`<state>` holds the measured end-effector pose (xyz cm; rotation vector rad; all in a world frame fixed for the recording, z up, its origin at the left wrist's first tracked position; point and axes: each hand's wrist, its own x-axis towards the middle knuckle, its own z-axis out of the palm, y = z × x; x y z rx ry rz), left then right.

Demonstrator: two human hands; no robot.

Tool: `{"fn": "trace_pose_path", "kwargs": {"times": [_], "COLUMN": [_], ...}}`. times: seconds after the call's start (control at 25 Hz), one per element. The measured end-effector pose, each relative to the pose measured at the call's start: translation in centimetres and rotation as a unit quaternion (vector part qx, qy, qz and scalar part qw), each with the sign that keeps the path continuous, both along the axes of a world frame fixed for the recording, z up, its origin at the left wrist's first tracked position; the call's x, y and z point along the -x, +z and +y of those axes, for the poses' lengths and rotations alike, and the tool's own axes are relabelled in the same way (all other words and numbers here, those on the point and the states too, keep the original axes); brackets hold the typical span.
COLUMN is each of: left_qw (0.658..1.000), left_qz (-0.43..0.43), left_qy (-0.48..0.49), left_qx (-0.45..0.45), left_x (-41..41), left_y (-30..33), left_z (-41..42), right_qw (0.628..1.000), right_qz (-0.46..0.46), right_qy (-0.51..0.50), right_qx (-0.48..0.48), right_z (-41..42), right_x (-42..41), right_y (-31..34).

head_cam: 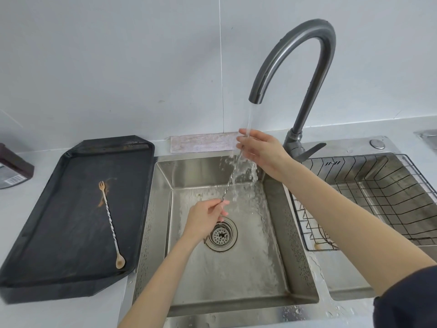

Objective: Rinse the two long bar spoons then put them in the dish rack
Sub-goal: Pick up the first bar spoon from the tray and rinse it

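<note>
Bar-spoon rinsing is under way over my large stainless steel sink (163,223), beside the black wire dish rack (378,197) in the right basin and the black rectangular tray (59,221) on the left counter. My right hand (262,149) pinches the upper end and my left hand (205,217) the lower end of one twisted steel bar spoon (227,185), slanted under the grey gooseneck faucet's (305,74) stream. I see the second twisted spoon with a wooden bowl and fork tip (110,221) lying on the tray.

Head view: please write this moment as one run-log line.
step: rinsing | spoon one: both hands, under tap water | spoon two: on tray | rack: no spoons
</note>
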<state>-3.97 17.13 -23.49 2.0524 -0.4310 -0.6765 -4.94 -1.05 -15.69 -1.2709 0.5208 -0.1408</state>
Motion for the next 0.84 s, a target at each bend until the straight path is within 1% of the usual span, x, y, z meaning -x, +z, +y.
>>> {"fn": "trace_pose_path", "kwargs": {"times": [0.08,0.2,0.32,0.48,0.56,0.68,0.76,0.84], "left_qw": [1.000,1.000,0.999,0.999,0.999,0.997,0.990,0.978], "left_qz": [-0.002,-0.008,-0.003,-0.005,0.004,0.042,0.108,0.172], "left_qy": [-0.004,-0.019,-0.035,-0.046,-0.046,-0.052,-0.061,-0.073], "left_qx": [0.006,0.015,0.016,0.016,0.027,0.049,0.072,0.087], "left_x": [0.1,0.1,0.2,0.8,1.1,1.1,1.0,0.9], "left_y": [0.1,0.1,0.1,0.0,0.2,1.3,2.3,3.3], "left_z": [-0.2,-0.5,-0.9,-1.4,-1.8,-2.4,-2.5,-2.3], "right_qw": [1.000,0.998,0.998,0.999,1.000,0.993,0.980,0.957], "right_qz": [-0.003,0.000,-0.014,-0.016,0.014,0.041,0.045,0.042], "right_qy": [0.002,-0.041,-0.068,-0.028,0.002,0.005,-0.004,-0.002], "right_qx": [0.019,0.046,0.008,-0.013,0.025,0.114,0.196,0.286], "right_z": [0.1,0.1,0.1,0.3,0.7,1.1,1.0,0.9], "right_x": [0.1,0.0,-0.1,0.1,0.3,0.5,0.7,1.1], "right_y": [0.3,0.3,0.2,0.0,-0.4,-1.3,-1.9,-2.6]}}
